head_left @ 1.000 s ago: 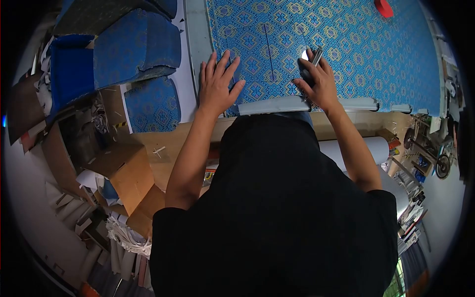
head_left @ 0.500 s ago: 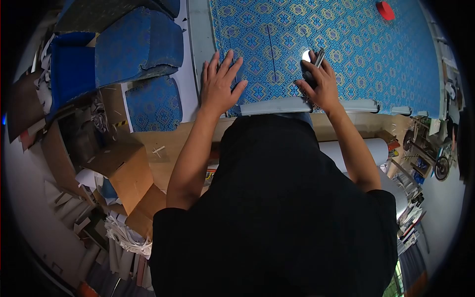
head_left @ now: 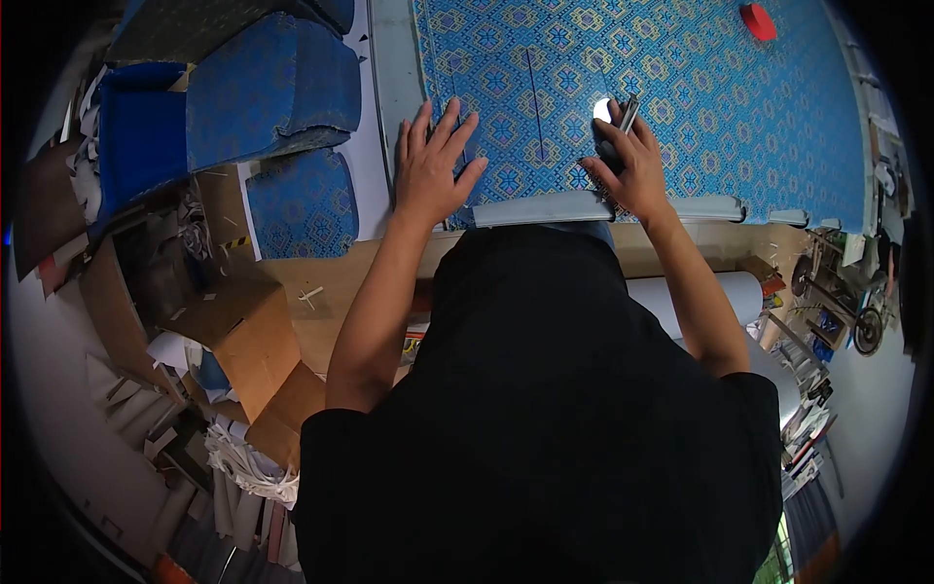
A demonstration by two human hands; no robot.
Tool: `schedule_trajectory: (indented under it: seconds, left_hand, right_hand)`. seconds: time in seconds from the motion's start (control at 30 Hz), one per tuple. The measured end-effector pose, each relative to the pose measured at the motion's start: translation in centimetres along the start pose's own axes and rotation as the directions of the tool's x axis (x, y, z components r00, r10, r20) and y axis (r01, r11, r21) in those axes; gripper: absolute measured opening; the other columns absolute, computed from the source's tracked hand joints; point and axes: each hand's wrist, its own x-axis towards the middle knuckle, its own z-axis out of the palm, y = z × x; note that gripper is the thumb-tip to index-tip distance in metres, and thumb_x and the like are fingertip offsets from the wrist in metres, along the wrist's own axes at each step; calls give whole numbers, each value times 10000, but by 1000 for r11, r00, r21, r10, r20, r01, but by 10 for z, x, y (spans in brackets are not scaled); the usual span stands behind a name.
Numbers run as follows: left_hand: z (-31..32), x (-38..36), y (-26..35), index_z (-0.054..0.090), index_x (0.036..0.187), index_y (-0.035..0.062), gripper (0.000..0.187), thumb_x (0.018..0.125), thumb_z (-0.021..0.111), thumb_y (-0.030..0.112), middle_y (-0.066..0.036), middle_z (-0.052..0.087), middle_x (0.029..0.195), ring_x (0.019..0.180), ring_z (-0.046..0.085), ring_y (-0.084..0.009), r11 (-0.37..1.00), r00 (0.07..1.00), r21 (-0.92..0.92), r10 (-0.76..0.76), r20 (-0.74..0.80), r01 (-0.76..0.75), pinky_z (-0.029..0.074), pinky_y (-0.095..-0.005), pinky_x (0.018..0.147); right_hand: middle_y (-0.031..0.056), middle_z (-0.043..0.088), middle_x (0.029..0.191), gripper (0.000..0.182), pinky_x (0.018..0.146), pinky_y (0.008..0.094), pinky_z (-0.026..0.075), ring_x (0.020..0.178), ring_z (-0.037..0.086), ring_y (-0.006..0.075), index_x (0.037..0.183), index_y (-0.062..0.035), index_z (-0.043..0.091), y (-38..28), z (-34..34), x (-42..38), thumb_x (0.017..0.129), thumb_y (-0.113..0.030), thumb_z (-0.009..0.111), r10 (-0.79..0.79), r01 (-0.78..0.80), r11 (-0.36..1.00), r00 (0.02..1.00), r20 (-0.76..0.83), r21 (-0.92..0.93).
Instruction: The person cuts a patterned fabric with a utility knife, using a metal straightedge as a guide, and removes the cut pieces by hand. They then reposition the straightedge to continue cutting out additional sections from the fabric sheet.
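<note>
Blue fabric with a yellow diamond pattern (head_left: pixel 700 107) lies spread before me. My left hand (head_left: pixel 433 170) rests flat on its left edge, fingers spread apart. In my right hand (head_left: pixel 634 170) is a slim grey metal tool (head_left: pixel 629 114), its end sticking up past the fingers and its lower part hidden by the hand. That hand is close over the fabric near the front edge, beside a bright white spot (head_left: pixel 603 109). Between the two hands a straight dark line (head_left: pixel 534 105) runs up the fabric.
A red ring-shaped roll (head_left: pixel 758 21) sits on the fabric at the far right. To the left are blue upholstered pieces (head_left: pixel 268 92) and a smaller fabric piece (head_left: pixel 305 206). An open cardboard box (head_left: pixel 258 346) stands lower left. Grey clamping strips (head_left: pixel 545 207) line the front edge.
</note>
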Motion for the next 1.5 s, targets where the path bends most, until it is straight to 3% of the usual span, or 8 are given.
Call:
schedule_trajectory:
  seconds: [1.37, 1.47, 1.5]
  left_hand:
    - [1, 0, 0, 550, 1481, 229, 604, 921, 677, 419, -52, 418, 1610, 1513, 267, -389, 1000, 1000, -18, -1, -10, 0, 162, -609, 1225]
    - [0, 1, -4, 539, 1484, 210, 600, 932, 665, 408, -72, 423, 1602, 1492, 302, -384, 1000, 1000, 0, 10, -9, -10, 200, -600, 1209]
    - [1, 4, -8, 536, 1481, 196, 594, 932, 670, 381, -96, 440, 1578, 1463, 330, -388, 984, 998, -176, -36, -57, 25, 226, -591, 1193]
  right_hand:
    - [117, 497, 1549, 617, 1153, 489, 353, 1419, 430, 365, 1323, -96, 653, 1, 0, -2, 835, -447, 795, -17, 16, 1000, 1000, -6, -10]
    - [116, 496, 1550, 614, 1153, 490, 355, 1419, 430, 366, 1324, -95, 652, 0, 0, -1, 836, -440, 795, -12, 12, 1000, 1000, -6, -12]
    - [116, 496, 1550, 613, 1153, 490, 356, 1420, 429, 366, 1324, -95, 652, 0, 0, -1, 836, -437, 795, -8, 7, 1000, 1000, -5, -17]
